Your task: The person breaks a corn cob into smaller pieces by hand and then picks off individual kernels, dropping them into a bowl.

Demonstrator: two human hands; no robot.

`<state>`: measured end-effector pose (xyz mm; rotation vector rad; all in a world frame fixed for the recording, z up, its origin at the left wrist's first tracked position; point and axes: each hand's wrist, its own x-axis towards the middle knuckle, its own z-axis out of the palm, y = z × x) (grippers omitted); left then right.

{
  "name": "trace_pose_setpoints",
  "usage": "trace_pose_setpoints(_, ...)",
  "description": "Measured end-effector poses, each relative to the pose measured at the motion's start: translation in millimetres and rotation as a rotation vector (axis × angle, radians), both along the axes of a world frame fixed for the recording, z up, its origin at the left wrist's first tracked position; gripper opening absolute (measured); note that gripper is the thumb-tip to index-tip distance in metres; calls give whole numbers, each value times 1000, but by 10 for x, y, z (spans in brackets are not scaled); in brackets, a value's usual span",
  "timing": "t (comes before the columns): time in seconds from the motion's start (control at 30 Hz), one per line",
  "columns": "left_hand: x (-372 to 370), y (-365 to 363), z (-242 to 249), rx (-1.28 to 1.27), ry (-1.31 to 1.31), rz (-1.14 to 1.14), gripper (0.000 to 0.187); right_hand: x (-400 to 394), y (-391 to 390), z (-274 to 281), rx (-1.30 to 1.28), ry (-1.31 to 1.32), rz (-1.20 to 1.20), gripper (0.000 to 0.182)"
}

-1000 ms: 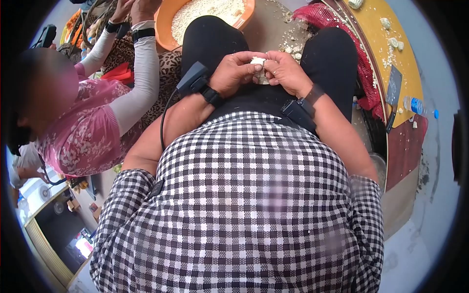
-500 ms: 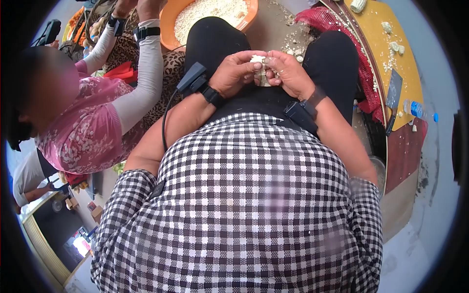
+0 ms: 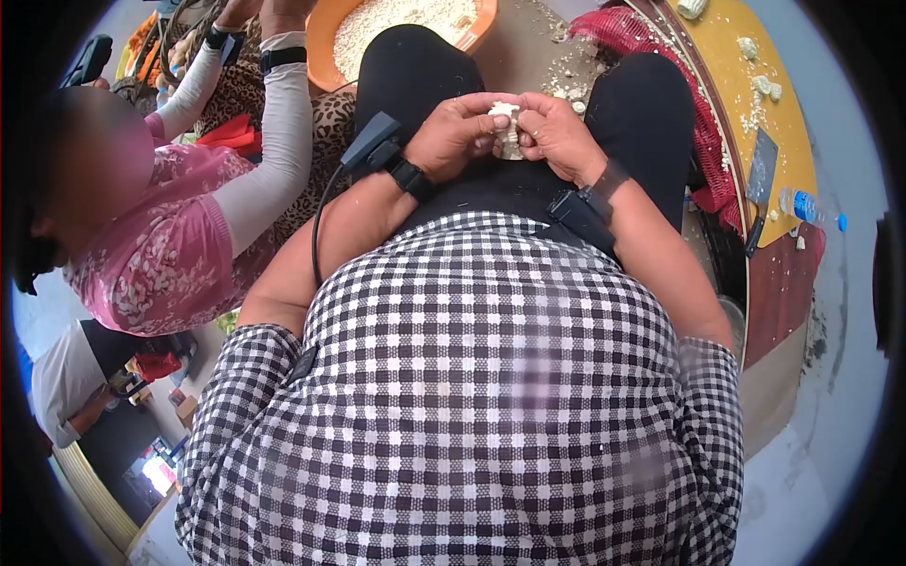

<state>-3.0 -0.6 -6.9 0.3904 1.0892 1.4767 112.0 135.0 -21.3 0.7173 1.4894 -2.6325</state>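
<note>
Above my lap, a short piece of pale corn cob [image 3: 511,143] shows between my two hands, with rows of kernels on it. My left hand [image 3: 460,137] is closed on the cob from the left, thumb pressed to its upper part. From the other side my right hand [image 3: 563,141] grips it, fingers curled and thumb against the cob. The undersides of the fingers are hidden. Beyond my left knee stands an orange basin [image 3: 486,33] filled with loose whitish kernels [image 3: 396,28].
On the right, a yellow board [image 3: 788,104] bears cob pieces [image 3: 762,85], a cleaver [image 3: 762,174] and a plastic bottle [image 3: 804,206]. Red mesh [image 3: 694,108] hangs beside it. Crumbs [image 3: 571,71] litter the floor. A co-worker in pink [image 3: 175,226] sits close on the left.
Both hands stay together but have shifted their hold slightly, and more of the cob's kernel rows shows. A person in the background at lower left has moved.
</note>
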Motion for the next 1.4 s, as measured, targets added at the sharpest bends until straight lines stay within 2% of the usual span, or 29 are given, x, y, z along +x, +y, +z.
trace_pose_setpoints(0.2, -34, 11, -1, 52, -120, 51, 37, 1, 14, 32, -140, 88, 13, 7)
trace_pose_setpoints(0.3, -53, -14, -10, 65, -136, 48, 38, 24, -32, 154, -235, 121, -78, 9)
trace_pose_setpoints(0.5, -40, -11, -17, 78, -170, 39, 39, 23, 20, 51, -77, 114, 6, 14)
trace_pose_setpoints(0.67, -46, -29, 12, 41, -117, 13, 40, 24, 34, -75, -36, 98, 9, 12)
trace_pose_setpoints(0.8, -42, -15, -4, 36, -91, -12, 40, 23, -16, 39, 63, 38, -26, 11)
trace_pose_setpoints(1.0, -48, -12, -3, 56, -115, 3, 42, 26, 19, 3, 36, 68, -20, 9)
trace_pose_setpoints(1.1, -58, -4, -4, 47, -116, 25, 41, 27, 56, -22, -118, 165, 25, 10)
trace_pose_setpoints(1.4, 1, 16, 12, -21, -28, 35, 35, 69, -10, 94, 237, 16, 46, 17)
